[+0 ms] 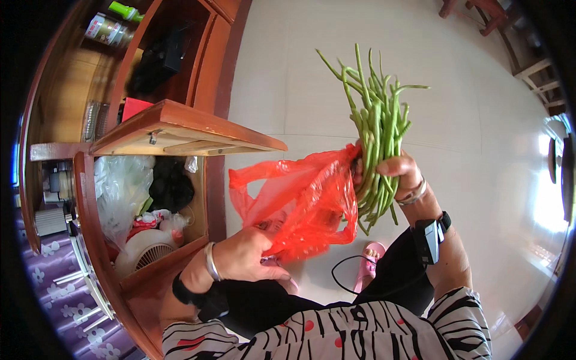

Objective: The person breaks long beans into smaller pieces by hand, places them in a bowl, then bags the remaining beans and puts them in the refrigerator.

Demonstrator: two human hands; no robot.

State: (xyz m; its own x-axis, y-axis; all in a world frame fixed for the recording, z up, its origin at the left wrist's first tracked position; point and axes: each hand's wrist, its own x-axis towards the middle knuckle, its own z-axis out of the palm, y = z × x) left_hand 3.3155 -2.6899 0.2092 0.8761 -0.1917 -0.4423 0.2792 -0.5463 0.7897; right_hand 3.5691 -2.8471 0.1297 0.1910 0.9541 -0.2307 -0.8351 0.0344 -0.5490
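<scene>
A thick bundle of long green beans [377, 129] stands up out of my right hand [401, 171], whose fingers and thumb are wrapped round its middle. Against the bundle's left side lies the top corner of a red plastic bag [306, 198], also touched by the right hand's fingers. The bag is thin, see-through and crumpled, with one handle loop spread at its upper left. My left hand [243, 255] grips the bag's lower edge, the thumb stretched out below it. What the bag holds, if anything, cannot be made out.
To the left stands a wooden cabinet with its door [192, 132] swung out towards me. Inside are clear plastic bags [123, 186], a black bag [173, 185] and a white fan-like grille [150, 255]. A jar [107, 30] sits on the upper shelf. Pale floor tiles [288, 72] lie below.
</scene>
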